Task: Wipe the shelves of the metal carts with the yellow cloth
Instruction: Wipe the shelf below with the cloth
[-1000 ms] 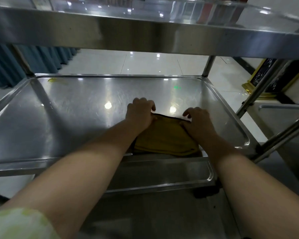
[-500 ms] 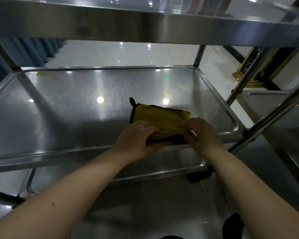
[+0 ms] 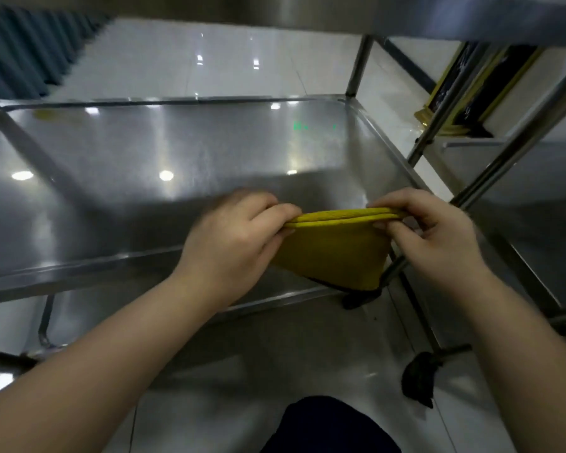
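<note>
A person is holding a folded yellow cloth [image 3: 334,250] in the air above the near right corner of a metal cart's middle shelf [image 3: 144,165]. The left hand [image 3: 232,243] is pinching the cloth's left end, fingers curled. The right hand [image 3: 435,230] is pinching the right end between thumb and fingertips. The cloth is hanging between them, clear of the shelf.

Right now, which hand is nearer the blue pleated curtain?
Left. The left hand is right of the blue pleated curtain; the right hand is farther right, past the yellow cloth.
</note>
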Tool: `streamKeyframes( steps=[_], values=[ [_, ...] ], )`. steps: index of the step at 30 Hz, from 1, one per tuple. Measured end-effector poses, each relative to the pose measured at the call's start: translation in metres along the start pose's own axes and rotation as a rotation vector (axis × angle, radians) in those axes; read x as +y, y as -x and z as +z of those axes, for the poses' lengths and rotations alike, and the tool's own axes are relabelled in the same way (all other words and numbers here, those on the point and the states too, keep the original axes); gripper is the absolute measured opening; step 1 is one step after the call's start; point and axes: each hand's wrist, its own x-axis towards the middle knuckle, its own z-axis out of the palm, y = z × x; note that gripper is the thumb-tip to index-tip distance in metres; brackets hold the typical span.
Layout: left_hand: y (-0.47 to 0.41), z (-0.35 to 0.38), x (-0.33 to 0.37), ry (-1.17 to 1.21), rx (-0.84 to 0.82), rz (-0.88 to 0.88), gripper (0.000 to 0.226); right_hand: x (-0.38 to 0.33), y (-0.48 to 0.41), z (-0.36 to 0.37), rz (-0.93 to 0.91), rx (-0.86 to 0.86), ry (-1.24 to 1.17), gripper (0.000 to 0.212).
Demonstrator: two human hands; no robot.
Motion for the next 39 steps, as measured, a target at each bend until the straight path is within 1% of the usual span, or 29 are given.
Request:
streamKeyframes(
  steps=[2,5,7,9,10,11,12,14,17,18,21,23,25,27,28,30,32,34,35,36,37,38,39],
  values=[
    [0.026,0.014,0.004,-0.009,-0.041,0.006,0.023,0.012,0.024,0.016,0.045,-0.041,-0.029,0.027],
    [0.071,0.049,0.001,0.033,-0.184,-0.016,0.025,0.043,0.061,0.054,0.106,-0.112,-0.027,0.029],
    [0.098,0.076,-0.005,0.072,-0.296,-0.053,0.030,0.073,0.086,0.086,0.151,-0.120,-0.018,0.029],
    [0.119,0.107,-0.013,0.092,-0.422,-0.139,0.038,0.106,0.104,0.120,0.213,-0.127,-0.025,0.029],
    [0.128,0.125,-0.018,0.081,-0.466,-0.204,0.042,0.122,0.109,0.135,0.238,-0.145,-0.022,0.028],
    [0.136,0.143,-0.025,0.053,-0.492,-0.253,0.042,0.137,0.110,0.150,0.268,-0.176,-0.017,0.026],
    [0.143,0.162,-0.031,0.035,-0.492,-0.286,0.036,0.151,0.109,0.162,0.306,-0.215,-0.004,0.023],
    [0.149,0.194,-0.037,0.038,-0.436,-0.319,0.025,0.178,0.100,0.179,0.366,-0.273,0.025,0.020],
    [0.138,0.225,-0.043,0.064,-0.391,-0.463,0.029,0.208,0.074,0.186,0.336,-0.206,-0.001,0.021],
    [0.129,0.231,-0.047,0.064,-0.341,-0.479,0.029,0.215,0.062,0.186,0.307,-0.177,0.020,0.019],
    [0.094,0.240,-0.059,0.028,-0.128,-0.417,0.023,0.226,0.023,0.181,0.243,-0.107,0.035,0.016],
    [0.072,0.245,-0.071,-0.006,-0.080,-0.421,0.021,0.230,0.001,0.181,0.218,-0.057,0.018,0.014],
    [0.056,0.251,-0.081,-0.043,-0.029,-0.424,0.022,0.239,-0.013,0.185,0.156,0.043,0.017,0.017],
    [0.053,0.260,-0.087,-0.048,-0.043,-0.406,0.022,0.253,-0.016,0.194,0.126,0.065,-0.001,0.019],
    [0.058,0.266,-0.088,-0.047,-0.072,-0.392,0.022,0.262,-0.011,0.199,0.141,0.041,0.000,0.018],
    [0.079,0.284,-0.088,-0.048,-0.151,-0.369,0.021,0.282,0.011,0.211,0.170,-0.052,0.136,0.017],
    [0.108,0.305,-0.085,-0.061,-0.273,-0.349,0.019,0.299,0.043,0.219,0.176,-0.219,0.274,0.022],
    [0.137,0.320,-0.078,-0.042,-0.419,-0.298,0.019,0.307,0.073,0.222,0.100,-0.393,0.334,0.022],
    [0.149,0.325,-0.077,-0.027,-0.454,-0.276,0.021,0.308,0.082,0.223,0.040,-0.426,0.350,0.022],
    [0.155,0.327,-0.078,-0.002,-0.429,-0.295,0.026,0.308,0.086,0.222,0.005,-0.418,0.366,0.029],
    [0.156,0.327,-0.084,0.036,-0.336,-0.364,0.031,0.307,0.083,0.225,0.015,-0.384,0.375,0.039],
    [0.154,0.327,-0.094,0.061,-0.213,-0.463,0.034,0.302,0.076,0.231,0.051,-0.337,0.375,0.043],
    [0.150,0.327,-0.107,0.066,-0.117,-0.570,0.035,0.296,0.066,0.239,0.078,-0.280,0.370,0.043]
  ],
)
